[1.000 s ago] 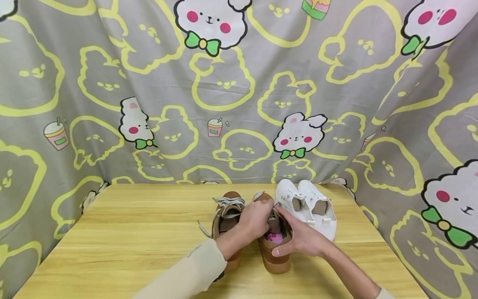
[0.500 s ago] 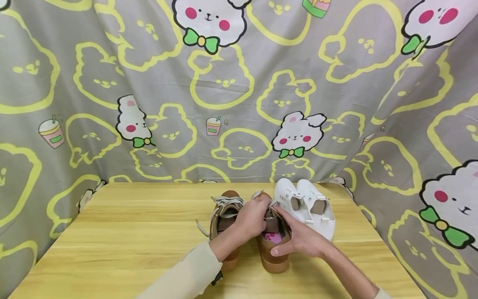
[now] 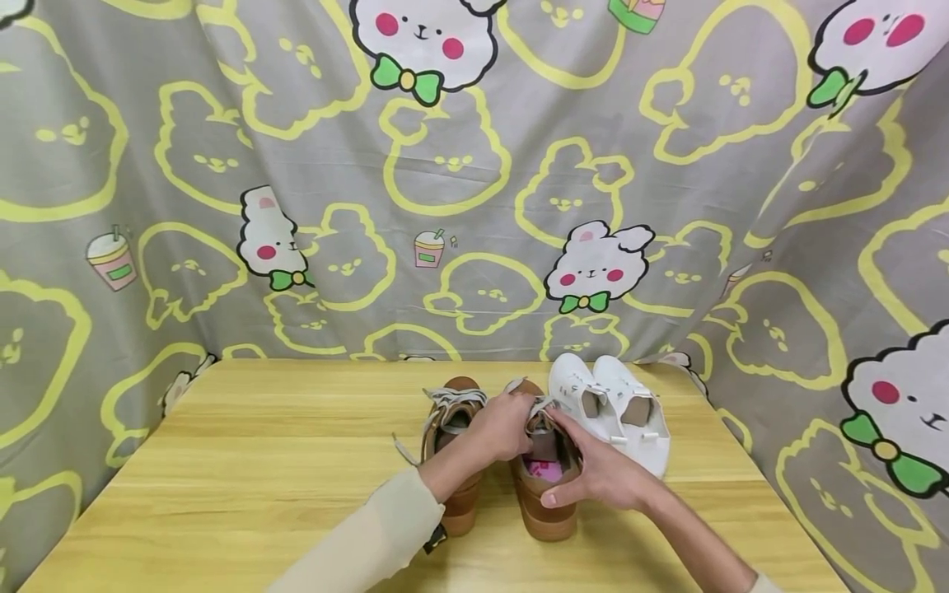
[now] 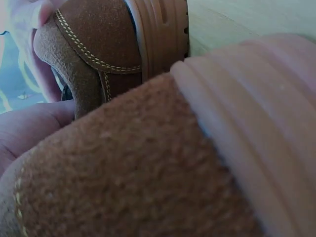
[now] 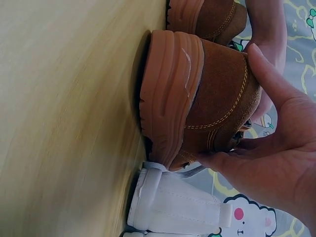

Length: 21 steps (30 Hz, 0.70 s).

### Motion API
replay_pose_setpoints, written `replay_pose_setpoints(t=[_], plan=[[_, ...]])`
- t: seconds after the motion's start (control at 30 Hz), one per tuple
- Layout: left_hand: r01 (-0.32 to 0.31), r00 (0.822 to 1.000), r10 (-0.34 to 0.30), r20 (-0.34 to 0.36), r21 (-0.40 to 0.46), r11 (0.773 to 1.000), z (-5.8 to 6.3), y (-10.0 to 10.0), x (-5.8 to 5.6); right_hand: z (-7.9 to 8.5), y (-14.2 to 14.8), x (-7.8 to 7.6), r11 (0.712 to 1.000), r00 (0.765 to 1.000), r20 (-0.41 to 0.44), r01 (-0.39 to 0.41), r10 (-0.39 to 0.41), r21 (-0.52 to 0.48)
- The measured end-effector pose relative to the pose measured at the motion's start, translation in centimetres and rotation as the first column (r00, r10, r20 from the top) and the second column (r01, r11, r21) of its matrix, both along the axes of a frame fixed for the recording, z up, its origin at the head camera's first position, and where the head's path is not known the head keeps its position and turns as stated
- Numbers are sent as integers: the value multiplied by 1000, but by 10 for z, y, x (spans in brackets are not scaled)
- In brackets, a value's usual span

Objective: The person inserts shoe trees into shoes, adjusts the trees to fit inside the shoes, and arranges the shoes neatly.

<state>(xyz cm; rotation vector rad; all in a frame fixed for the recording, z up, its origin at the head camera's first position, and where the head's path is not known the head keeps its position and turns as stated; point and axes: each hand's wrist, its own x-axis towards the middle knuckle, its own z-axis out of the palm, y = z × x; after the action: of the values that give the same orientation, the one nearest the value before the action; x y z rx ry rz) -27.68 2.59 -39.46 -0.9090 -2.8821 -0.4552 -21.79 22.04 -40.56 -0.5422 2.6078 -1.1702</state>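
A pair of brown suede lace-up shoes stands on the table, toes pointing away from me. My right hand [image 3: 608, 476] grips the right brown shoe [image 3: 547, 512], with the thumb at its heel and the fingers along its outer side. My left hand [image 3: 502, 430] holds the same shoe at the inner side of its opening, near the laces; its fingertips are mostly hidden. Beneath my left forearm is the left brown shoe [image 3: 461, 504], its grey laces loose. A pink patterned insole shows inside the right one. Close up, the left wrist view shows the left shoe's suede [image 4: 123, 168].
White shoes [image 3: 641, 449] stand side by side, close to the right of the brown pair. The wooden table [image 3: 259, 461] extends to the left. A patterned curtain [image 3: 460, 189] rises behind the table and along both sides.
The head view has shifted slightly. Both hands keep their hold on the right brown shoe, and the shoes stay where they were.
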Motion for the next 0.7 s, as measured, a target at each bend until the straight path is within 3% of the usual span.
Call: replay_pose_setpoints(t=[0.3,0.7], plan=[[14,1000,-14,4,18,1000,0,1,-4,0,0,1,1000,1000,1,2,-2,9],[-27,999,28,-45,35,999,-4,5,-7,2,-1,1,1000,1000,-6,0,0,2]])
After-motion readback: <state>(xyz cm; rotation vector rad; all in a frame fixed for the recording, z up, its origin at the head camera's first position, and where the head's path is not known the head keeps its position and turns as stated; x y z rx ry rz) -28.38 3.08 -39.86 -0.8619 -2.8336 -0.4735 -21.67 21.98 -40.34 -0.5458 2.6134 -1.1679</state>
